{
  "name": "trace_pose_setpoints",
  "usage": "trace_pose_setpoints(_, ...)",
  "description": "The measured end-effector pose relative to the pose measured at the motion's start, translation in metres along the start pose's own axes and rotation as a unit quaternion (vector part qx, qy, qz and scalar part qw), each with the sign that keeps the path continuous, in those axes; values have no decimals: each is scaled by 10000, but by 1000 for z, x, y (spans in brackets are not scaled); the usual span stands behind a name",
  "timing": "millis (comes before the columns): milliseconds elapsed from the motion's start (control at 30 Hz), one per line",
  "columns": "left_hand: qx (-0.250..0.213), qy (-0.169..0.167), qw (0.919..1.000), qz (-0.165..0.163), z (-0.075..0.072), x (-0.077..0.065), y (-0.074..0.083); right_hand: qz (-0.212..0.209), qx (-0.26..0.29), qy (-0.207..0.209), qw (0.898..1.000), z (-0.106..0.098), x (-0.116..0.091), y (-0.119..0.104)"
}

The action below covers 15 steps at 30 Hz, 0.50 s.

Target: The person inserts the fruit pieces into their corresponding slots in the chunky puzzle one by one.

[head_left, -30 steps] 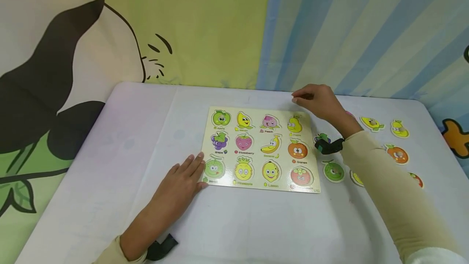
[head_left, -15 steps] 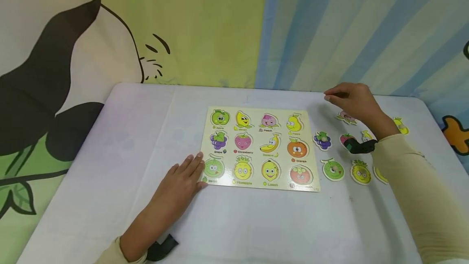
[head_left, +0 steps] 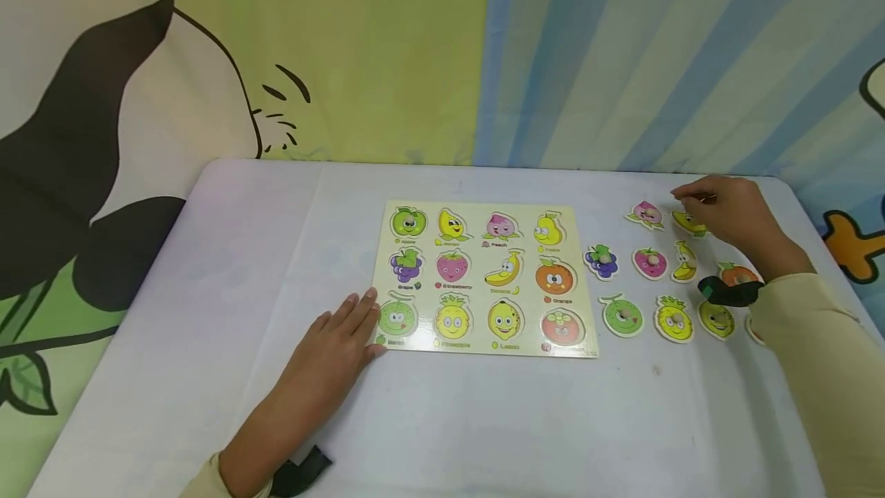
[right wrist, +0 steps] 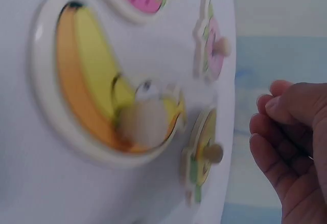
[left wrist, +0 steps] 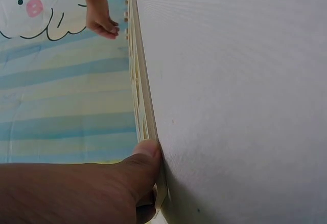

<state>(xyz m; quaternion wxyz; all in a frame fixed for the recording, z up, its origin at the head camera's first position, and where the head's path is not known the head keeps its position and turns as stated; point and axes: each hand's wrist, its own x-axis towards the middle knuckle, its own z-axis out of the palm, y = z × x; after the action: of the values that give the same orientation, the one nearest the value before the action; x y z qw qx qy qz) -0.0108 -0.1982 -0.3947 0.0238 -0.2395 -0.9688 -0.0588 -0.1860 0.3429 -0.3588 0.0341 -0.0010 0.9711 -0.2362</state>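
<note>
A cream fruit puzzle board (head_left: 484,284) with rows of labelled fruit pictures lies on the white table. My left hand (head_left: 336,348) rests with extended fingers at its left edge; in the left wrist view the thumb (left wrist: 148,150) touches the board's edge. My right hand (head_left: 733,210) hovers over the back right, fingers loosely bent, thumb near the index finger, nothing visible between them. Below it is a mango piece (head_left: 689,223), partly covered by the hand. A peach piece (head_left: 645,214) lies to its left. In the right wrist view, knobs stand on the banana piece (right wrist: 87,65) and its neighbours.
Loose fruit pieces lie right of the board: grapes (head_left: 601,262), strawberry (head_left: 650,263), orange (head_left: 737,274), melon (head_left: 622,316), pineapple (head_left: 674,320) and lemon (head_left: 716,320). A red piece (head_left: 754,330) is mostly behind the right sleeve. A printed cloth (head_left: 387,52) hangs behind the table.
My right hand has moved right from the board's back right corner to over the mango piece, uncovering several pieces. The left hand stays at the board.
</note>
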Motion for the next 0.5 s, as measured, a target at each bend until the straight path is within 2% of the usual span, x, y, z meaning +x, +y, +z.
trace_pose_setpoints(267,34,13,10000,40,0,0,-1,116,-108,-52,9999,3,-10,27)
trace_pose_setpoints(500,-41,-61,10000,-3,-1,1,0,-23,-339,-134,9993,5,-10,33)
